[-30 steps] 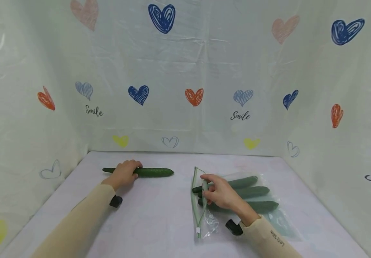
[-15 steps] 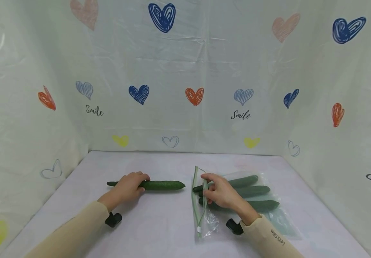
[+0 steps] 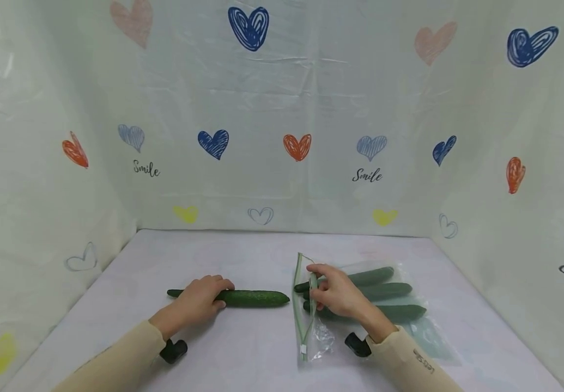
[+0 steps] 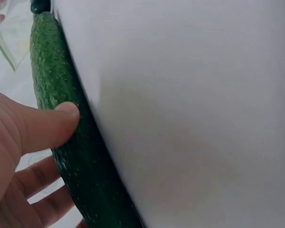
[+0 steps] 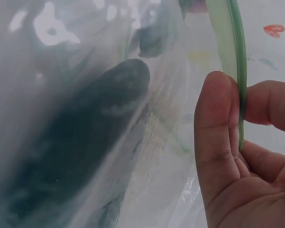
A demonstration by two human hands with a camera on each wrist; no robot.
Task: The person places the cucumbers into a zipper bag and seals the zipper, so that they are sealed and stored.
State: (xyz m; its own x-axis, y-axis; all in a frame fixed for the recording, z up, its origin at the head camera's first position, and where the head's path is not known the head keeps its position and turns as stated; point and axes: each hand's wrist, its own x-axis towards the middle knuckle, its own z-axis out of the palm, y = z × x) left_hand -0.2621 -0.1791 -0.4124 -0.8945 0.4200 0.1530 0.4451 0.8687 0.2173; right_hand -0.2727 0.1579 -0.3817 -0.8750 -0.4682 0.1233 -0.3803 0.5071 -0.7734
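My left hand [image 3: 199,300] grips a dark green cucumber [image 3: 257,298] round its middle; in the left wrist view the thumb lies across the bumpy skin of that cucumber [image 4: 52,71]. Its right tip points at the mouth of a clear zip bag [image 3: 328,340] and stands just short of it. My right hand [image 3: 338,291] pinches the upper green zip edge [image 3: 313,296] between thumb and fingers, so the mouth gapes. The right wrist view shows the pinched green strip [image 5: 240,52] close up. Inside the bag lie three cucumbers [image 3: 399,312] side by side, partly hidden by my hand.
A white slider [image 3: 303,349] sits at the near end of the zip. White sheeting [image 3: 262,179] with printed hearts rises behind and at both sides of the white table [image 3: 242,359]. Small black cameras [image 3: 357,345] are worn at both wrists.
My left hand has brought the cucumber nearer to me and rightward, from the back left of the table to beside the bag's mouth. The right hand keeps its pinch in place.
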